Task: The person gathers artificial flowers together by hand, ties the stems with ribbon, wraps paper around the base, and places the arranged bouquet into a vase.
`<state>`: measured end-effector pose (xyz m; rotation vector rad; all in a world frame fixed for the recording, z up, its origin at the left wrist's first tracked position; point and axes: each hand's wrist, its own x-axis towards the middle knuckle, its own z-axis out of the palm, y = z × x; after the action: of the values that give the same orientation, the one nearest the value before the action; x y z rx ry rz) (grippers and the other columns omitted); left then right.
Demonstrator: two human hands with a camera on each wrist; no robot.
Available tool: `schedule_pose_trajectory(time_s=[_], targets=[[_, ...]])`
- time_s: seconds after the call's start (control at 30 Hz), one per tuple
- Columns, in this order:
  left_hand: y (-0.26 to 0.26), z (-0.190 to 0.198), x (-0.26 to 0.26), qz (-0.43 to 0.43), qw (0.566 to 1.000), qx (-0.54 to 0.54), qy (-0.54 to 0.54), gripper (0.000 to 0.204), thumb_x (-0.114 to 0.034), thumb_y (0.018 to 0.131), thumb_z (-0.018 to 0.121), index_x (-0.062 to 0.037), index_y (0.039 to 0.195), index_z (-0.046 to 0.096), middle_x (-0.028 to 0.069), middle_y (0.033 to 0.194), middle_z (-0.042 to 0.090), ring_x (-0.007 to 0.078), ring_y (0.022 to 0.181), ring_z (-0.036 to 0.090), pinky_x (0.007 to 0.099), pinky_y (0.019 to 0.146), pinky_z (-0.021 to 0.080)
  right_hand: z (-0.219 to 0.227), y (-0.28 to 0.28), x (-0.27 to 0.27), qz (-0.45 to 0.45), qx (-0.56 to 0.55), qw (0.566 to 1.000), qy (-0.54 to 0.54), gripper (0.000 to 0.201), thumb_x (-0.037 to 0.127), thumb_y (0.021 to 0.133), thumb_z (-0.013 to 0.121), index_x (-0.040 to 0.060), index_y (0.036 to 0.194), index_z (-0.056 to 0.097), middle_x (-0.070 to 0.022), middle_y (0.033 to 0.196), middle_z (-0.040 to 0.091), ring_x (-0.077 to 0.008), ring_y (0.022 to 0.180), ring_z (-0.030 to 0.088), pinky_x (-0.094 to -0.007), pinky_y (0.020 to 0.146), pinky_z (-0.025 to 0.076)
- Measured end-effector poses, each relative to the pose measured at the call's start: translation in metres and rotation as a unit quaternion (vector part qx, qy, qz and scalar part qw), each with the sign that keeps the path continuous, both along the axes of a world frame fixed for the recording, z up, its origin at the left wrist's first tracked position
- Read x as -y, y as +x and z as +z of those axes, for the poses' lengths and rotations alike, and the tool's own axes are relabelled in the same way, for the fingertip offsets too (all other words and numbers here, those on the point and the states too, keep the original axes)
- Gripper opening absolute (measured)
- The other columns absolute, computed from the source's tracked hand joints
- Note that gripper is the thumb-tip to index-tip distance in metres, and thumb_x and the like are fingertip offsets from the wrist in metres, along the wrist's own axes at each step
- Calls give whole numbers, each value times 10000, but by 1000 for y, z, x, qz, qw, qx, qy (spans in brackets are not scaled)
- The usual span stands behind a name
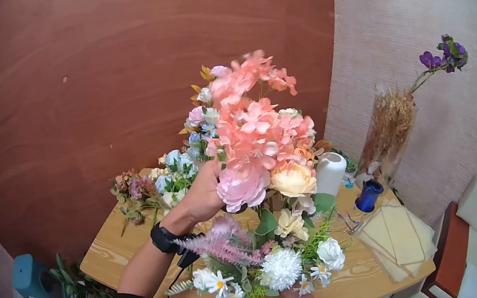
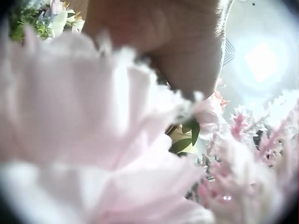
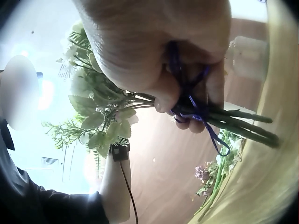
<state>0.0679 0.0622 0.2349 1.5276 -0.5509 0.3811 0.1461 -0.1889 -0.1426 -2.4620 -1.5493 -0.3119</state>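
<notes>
A bouquet of artificial flowers fills the middle of the head view, with coral hydrangeas [image 1: 255,117] on top, a pink peony [image 1: 244,186], a cream peony [image 1: 292,179] and a white chrysanthemum [image 1: 281,268] lower down. My right hand [image 3: 159,51] grips its green stems [image 3: 245,126], which carry a tied blue-purple ribbon [image 3: 196,112]. Up among the blooms, my left hand [image 1: 202,190] reaches in beside the pink peony. Its fingers are hidden behind the petals, so I cannot tell what they hold. Pale petals [image 2: 93,126] crowd the left wrist view.
More loose flowers [image 1: 176,173] lie on the wooden table [image 1: 110,251]. At the right are a white vase [image 1: 331,172], a blue ribbon spool [image 1: 368,195], cream wrapping sheets [image 1: 397,236] and a clear vase of dried stalks [image 1: 391,128]. A teal stool [image 1: 39,286] stands left.
</notes>
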Motion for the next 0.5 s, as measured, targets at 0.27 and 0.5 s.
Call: schedule_pose_trajectory(time_s=[0.27,0.5], targets=[[-14,1,0,47,987,-99,115,135,-63,771,657,-2,892,644,21,829,648,47,754,548,232,680,451,15,-9,1,-11,-56,998,-5,520,254,842,610,85,1294,415,-102,1291,457,-200,1142,467,-313,952,378],[-19,3,-8,-68,984,-62,153,253,2,757,621,33,1004,577,33,948,625,67,824,543,252,724,453,9,-17,14,-18,-81,997,4,495,246,841,601,85,1276,427,-100,1267,471,-200,1127,476,-317,941,384]])
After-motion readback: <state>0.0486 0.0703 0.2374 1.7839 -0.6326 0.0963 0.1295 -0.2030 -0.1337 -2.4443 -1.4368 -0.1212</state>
